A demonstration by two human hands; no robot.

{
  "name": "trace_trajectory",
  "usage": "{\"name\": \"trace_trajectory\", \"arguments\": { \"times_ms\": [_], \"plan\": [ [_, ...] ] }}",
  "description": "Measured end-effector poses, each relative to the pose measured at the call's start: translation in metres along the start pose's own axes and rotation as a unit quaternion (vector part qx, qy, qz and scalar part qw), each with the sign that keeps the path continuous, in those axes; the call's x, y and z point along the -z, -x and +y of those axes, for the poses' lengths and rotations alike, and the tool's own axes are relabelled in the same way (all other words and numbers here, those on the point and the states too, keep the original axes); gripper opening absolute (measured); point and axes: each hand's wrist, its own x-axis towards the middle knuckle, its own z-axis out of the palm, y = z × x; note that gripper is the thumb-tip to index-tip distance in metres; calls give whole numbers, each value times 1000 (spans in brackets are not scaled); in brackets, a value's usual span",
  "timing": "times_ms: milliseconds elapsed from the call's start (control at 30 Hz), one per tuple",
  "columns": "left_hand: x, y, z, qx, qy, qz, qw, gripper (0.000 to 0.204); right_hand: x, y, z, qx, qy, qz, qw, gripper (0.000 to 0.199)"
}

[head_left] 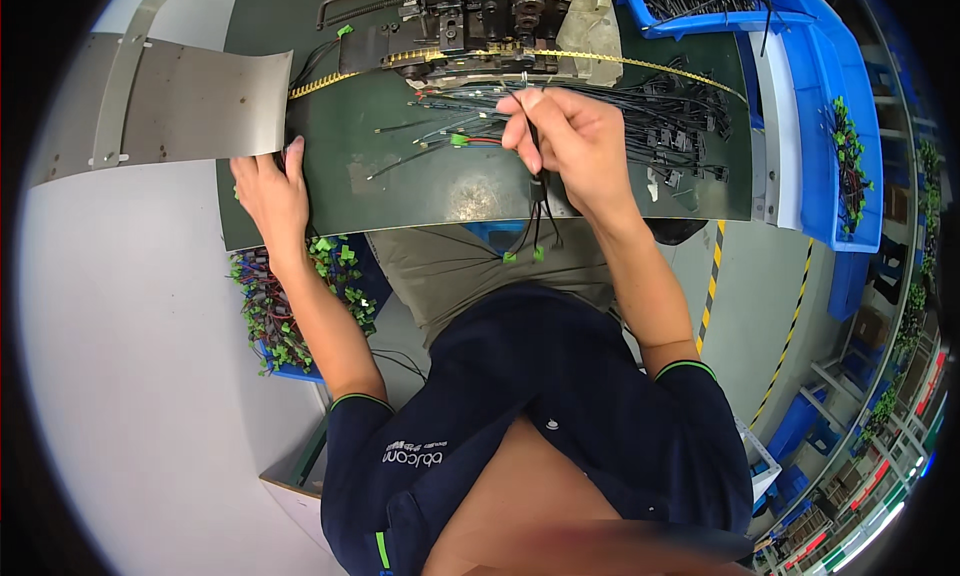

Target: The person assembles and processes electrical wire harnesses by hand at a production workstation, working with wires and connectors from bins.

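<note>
Right hand: the right hand (pixel 570 146) is closed in a pinch on a thin black wire harness (pixel 537 191), its fingertips up near the far edge of the table, just short of the machine.
Harness: its wires hang down from the pinch past the near edge of the dark green table (pixel 400 176); two small green connectors (pixel 523 256) dangle at the low end.
Left hand: the left hand (pixel 270 196) lies flat and open at the table's near left corner, gripping nothing, its fingertips touching the edge of the bent metal sheet (pixel 180 101).
Machine: a press-like machine (pixel 470 21) stands at the far edge, with a brass-coloured terminal strip (pixel 560 56) running left to right just beyond the raised wire ends.
Loose stock: more black wires (pixel 450 126), some with green or red ends, lie fanned on the table just left of the right hand; a pile of dark-connector harnesses (pixel 680 126) lies to its right.
Bins: a blue bin (pixel 800 36) of black wires at far right; a bin of green-connector harnesses (pixel 300 306) below the left hand.
Doing it well: I judge the grip should stay close to the wire tip, so the end meets the machine straight, the slack hanging free of the loose wires.
</note>
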Motion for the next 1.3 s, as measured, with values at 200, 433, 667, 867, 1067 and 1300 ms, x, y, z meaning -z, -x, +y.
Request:
{"name": "trace_trajectory", "arguments": {
  "times_ms": [200,433,667,867,1067,1300],
  "plan": [
    [-3,6,11,13,142,-57,988,39,-3,-26,5,-20,-13,42,999,32],
    [-1,38,44,-34,140,23,989,30,-3,-31,5,-50,-5,54,997,31],
    [-2,41,43,-79,95,72,990,26,-4,-32,0,-72,-17,66,995,28],
    [0,35,36,-123,16,78,989,29,-5,-31,-2,-85,-27,69,994,28],
    [13,29,40,-110,-21,14,994,25,-5,-31,-2,-85,-27,66,994,29],
    [38,28,48,-140,12,-7,990,20,-3,-32,1,-78,-16,57,995,29]
  ]
}}
